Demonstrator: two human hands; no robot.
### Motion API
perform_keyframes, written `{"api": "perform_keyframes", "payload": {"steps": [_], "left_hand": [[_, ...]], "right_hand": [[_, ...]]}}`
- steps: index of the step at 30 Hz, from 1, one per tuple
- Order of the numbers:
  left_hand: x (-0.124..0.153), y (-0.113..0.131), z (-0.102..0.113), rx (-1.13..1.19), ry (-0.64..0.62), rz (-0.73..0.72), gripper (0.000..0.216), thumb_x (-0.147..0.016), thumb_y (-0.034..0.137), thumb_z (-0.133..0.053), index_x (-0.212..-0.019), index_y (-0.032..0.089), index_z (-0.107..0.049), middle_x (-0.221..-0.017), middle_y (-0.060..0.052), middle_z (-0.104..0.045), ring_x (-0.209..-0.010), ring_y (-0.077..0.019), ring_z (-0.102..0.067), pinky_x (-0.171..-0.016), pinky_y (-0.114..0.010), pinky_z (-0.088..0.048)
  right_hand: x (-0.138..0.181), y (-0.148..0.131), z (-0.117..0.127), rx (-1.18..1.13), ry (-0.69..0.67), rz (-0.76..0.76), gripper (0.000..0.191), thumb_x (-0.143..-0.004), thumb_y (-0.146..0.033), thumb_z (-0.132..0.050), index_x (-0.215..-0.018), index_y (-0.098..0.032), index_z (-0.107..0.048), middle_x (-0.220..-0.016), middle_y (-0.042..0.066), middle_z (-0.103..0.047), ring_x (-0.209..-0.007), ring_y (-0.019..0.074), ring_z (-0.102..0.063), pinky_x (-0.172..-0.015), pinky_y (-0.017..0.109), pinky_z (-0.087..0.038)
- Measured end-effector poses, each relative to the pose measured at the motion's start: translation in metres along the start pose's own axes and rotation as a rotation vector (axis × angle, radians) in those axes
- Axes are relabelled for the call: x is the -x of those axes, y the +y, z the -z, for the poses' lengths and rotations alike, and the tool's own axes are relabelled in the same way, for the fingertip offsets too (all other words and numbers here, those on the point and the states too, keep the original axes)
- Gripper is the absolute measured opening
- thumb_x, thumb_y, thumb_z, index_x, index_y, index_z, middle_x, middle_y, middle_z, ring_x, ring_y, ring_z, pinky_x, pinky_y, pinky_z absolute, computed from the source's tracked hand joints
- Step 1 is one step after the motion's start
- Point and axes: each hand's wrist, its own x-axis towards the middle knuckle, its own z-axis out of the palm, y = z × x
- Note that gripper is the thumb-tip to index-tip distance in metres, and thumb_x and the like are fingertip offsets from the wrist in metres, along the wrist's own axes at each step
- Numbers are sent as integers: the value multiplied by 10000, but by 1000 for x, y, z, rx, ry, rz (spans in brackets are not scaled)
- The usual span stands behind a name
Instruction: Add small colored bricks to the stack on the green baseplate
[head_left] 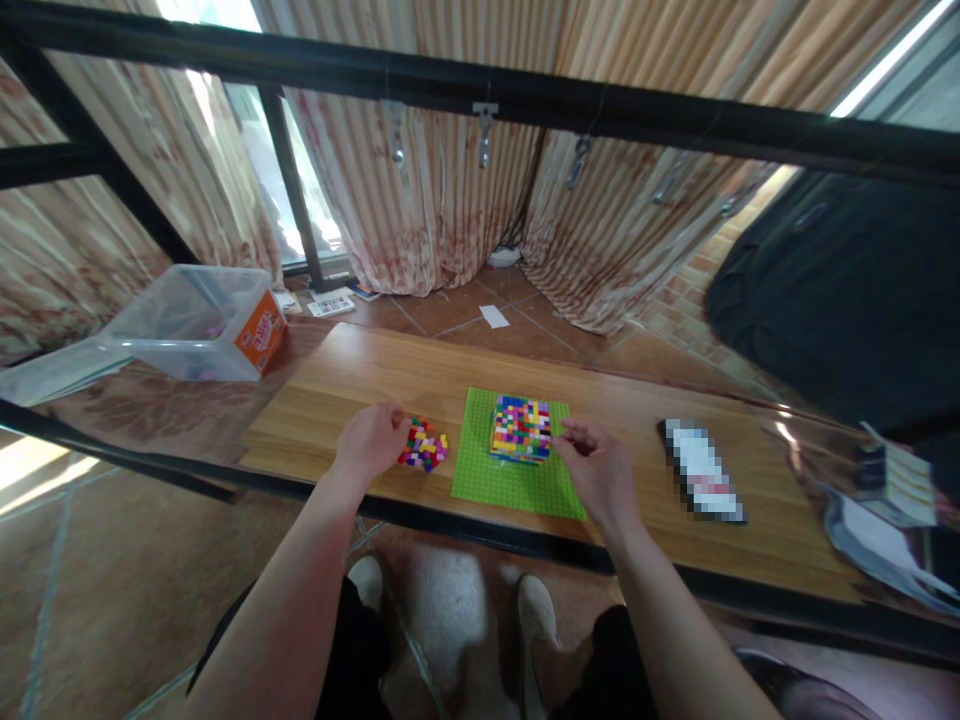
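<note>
A green baseplate (pixel 487 478) lies on the wooden table (pixel 360 385). On it stands a block of many small coloured bricks (pixel 520 428). My right hand (pixel 596 470) is at the block's right side, thumb and forefinger pinched at its edge; whether a brick is between them I cannot tell. My left hand (pixel 373 440) rests on the table, fingers curled, touching the left side of a loose pile of small coloured bricks (pixel 424 447) left of the baseplate.
A clear plastic bin with an orange label (pixel 196 322) sits on the floor at the far left. A blurred flat object (pixel 703 470) lies on the table to the right. Papers and a shiny bag (pixel 885 500) are at the far right. A black frame bar (pixel 480 95) crosses above.
</note>
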Motion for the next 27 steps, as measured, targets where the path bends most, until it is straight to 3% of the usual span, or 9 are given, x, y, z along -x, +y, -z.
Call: {"api": "perform_keyframes", "payload": {"steps": [10,27], "left_hand": [[0,-1,0,-6,5,-6,297,-907,339,-465,-981,194,-714,-1025,-100,-751,-983,-248,-685,-840,-324,-498],[1,0,-1,21,-4,6,327,-900,327,-469,-1070,190,-713,-1051,-107,-750,-994,-257,-687,-828,-325,-504]], "right_hand": [[-7,9,-11,-215,-38,-163,481,-569,-396,-745,-974,-155,-648,-745,16,-660,-659,160,-602,-653,319,-468],[-6,7,-14,-276,-106,-171,408,-629,-376,-706,-969,-150,-703,-812,53,-707,-702,161,-633,-617,283,-489]]}}
